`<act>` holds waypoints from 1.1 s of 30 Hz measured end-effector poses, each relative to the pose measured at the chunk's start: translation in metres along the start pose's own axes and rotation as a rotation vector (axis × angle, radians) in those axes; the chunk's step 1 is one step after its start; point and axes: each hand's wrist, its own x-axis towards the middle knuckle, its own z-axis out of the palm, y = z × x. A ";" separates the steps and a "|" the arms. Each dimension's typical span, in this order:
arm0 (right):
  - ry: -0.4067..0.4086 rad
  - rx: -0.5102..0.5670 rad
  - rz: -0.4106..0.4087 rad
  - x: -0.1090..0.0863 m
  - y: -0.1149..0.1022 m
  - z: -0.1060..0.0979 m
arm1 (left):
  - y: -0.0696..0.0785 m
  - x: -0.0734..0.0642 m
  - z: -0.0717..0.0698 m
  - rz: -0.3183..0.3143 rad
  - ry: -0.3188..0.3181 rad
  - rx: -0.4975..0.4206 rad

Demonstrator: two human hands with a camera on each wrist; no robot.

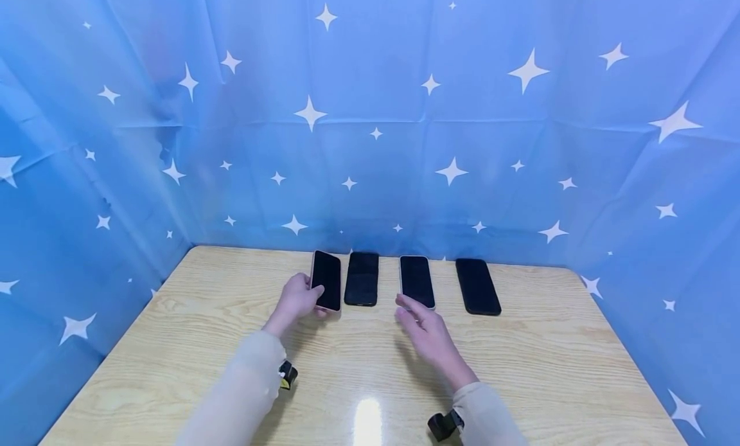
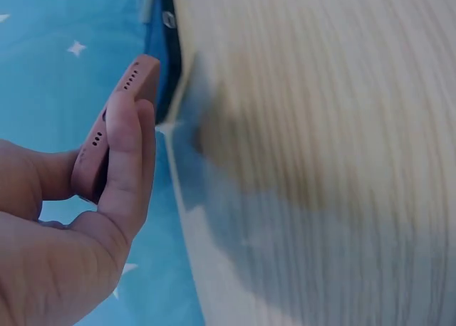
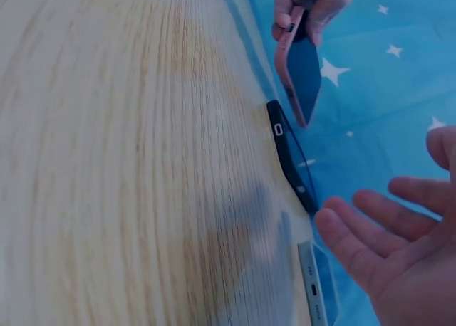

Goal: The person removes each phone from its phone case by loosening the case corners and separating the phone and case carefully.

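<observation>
My left hand (image 1: pixel 297 299) grips a pink-edged phone (image 1: pixel 327 280) by its lower left side, thumb over the dark screen. In the left wrist view the fingers curl behind the phone (image 2: pixel 107 130), and the right wrist view shows this phone (image 3: pixel 298 70) raised off the table. My right hand (image 1: pixel 429 330) hovers with fingers extended, just below a white-edged phone (image 1: pixel 417 281); nothing is in it. Between these two phones lies a black phone (image 1: pixel 361 279), screen up. The white-edged phone's port end (image 3: pixel 312 287) shows in the right wrist view.
Another black phone (image 1: pixel 478 286) lies at the right end of the row. All are near the far edge of the wooden table (image 1: pixel 352 359). A blue curtain (image 1: pixel 370 67) with white stars hangs behind and on both sides.
</observation>
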 end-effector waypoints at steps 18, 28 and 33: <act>0.009 0.175 0.088 0.011 -0.002 0.011 | 0.026 -0.037 0.030 0.132 -0.109 -0.222; 0.039 0.215 0.082 0.025 -0.010 0.009 | 0.038 -0.058 0.047 0.175 -0.197 -0.335; 0.057 0.242 0.111 0.032 -0.015 0.004 | 0.041 -0.065 0.052 0.178 -0.220 -0.382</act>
